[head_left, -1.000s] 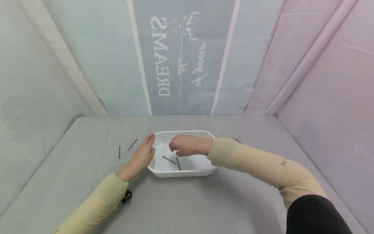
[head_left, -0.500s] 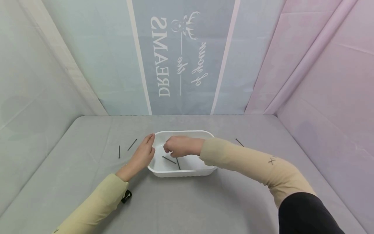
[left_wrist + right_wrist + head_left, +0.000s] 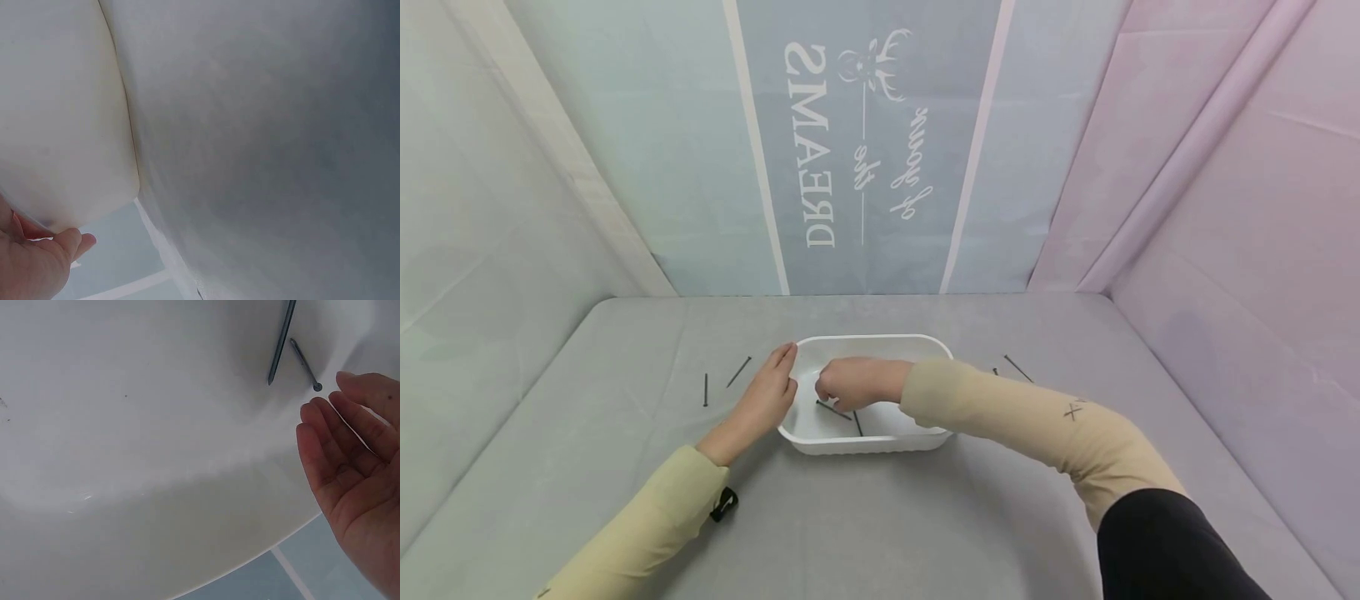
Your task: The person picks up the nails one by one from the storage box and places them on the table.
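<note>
A white plastic tub (image 3: 887, 440) stands on the grey table. My left hand (image 3: 767, 398) grips its left rim, with the rim between thumb and fingers in the left wrist view. Over the inside of the tub is my right hand (image 3: 861, 382), fingers loosely bent and pointing down. In the right wrist view its fingertips come close to the head of one nail (image 3: 304, 364), with a gap between thumb and fingers and nothing held. A second nail (image 3: 283, 340) lies beside the first on the tub floor.
Left of the tub, two more nails (image 3: 706, 389) lie apart on the table. To the right, a nail (image 3: 1018, 368) and the tip of another (image 3: 996, 371) show behind the right sleeve (image 3: 992, 400). Fabric walls (image 3: 1240, 208) enclose the table's back and sides.
My right hand has moved left and lower inside the tub, towards the nails. The right sleeve has shifted left, uncovering more of the nails on the right. My left hand has stayed put.
</note>
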A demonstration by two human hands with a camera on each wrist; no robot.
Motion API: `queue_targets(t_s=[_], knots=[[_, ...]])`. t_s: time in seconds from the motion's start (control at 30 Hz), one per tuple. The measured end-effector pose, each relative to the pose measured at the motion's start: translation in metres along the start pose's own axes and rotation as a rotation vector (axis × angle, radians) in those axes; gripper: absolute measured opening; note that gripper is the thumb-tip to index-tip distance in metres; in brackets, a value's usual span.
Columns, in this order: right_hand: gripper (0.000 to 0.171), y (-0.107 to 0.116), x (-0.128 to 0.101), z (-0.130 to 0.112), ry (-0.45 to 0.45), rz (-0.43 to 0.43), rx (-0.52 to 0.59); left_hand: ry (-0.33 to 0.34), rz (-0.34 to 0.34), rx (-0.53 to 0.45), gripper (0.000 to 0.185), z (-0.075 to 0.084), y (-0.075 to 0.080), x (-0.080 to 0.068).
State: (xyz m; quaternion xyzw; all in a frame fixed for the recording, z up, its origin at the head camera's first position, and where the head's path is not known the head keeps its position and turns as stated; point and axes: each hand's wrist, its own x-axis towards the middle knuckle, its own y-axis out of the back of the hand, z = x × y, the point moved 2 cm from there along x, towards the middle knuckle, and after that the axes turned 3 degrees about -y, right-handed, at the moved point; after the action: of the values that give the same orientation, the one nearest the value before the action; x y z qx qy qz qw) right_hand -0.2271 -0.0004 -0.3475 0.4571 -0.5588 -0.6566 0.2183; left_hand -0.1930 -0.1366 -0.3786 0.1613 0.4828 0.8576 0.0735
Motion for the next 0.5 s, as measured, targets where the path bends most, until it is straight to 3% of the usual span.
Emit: queue_targets(t_s=[0.5], knots=[[0.021, -0.010, 0.012, 0.001, -0.038, -0.017, 0.029, -0.004, 0.000, -0.007, 0.050, -0.002, 0.000, 0.000]])
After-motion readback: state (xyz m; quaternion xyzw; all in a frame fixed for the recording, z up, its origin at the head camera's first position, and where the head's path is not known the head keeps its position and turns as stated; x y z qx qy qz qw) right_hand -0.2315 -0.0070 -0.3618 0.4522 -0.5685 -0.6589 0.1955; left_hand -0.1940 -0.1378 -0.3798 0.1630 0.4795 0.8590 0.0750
